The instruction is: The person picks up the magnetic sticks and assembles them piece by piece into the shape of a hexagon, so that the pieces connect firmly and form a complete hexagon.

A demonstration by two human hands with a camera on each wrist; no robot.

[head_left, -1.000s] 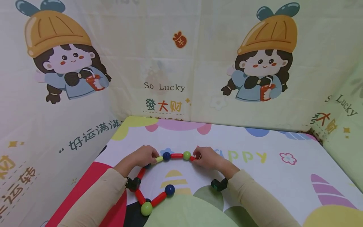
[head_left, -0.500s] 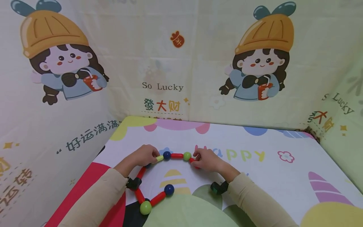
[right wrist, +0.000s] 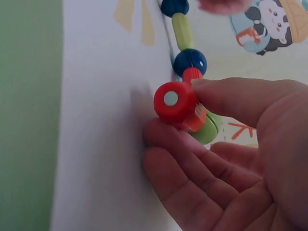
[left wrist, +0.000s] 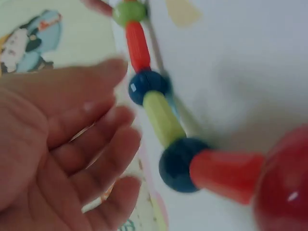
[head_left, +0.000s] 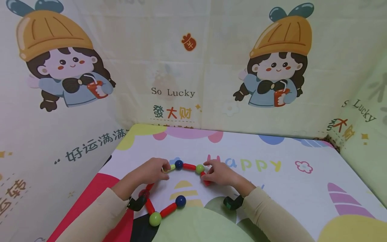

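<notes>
A curved chain of coloured building rods and balls lies on the mat. My right hand (head_left: pixel 222 172) pinches the red rod (right wrist: pixel 175 102) at the chain's end between thumb and fingers; its pale round tip faces the right wrist camera. That rod meets a green ball (head_left: pixel 200 168), followed by another red rod (head_left: pixel 189 166) and a blue ball (head_left: pixel 179 164). My left hand (head_left: pixel 152 170) is beside the yellow-green rod (left wrist: pixel 163 117), its fingers loosely bent and apart from it in the left wrist view. Beyond are a second blue ball (left wrist: pixel 183 165) and a red ball (left wrist: pixel 288 187).
The chain's near end has a green ball (head_left: pixel 155 219), a red rod (head_left: pixel 168 210) and a blue ball (head_left: pixel 180 201). The printed mat (head_left: pixel 290 188) ends at a cloth backdrop (head_left: pixel 217 111) behind and at the sides. Both wrists wear black cameras.
My left hand has let go of the yellow-green rod and drawn slightly back. The right hand has swung the red end rod toward me, so it now angles down from the green ball.
</notes>
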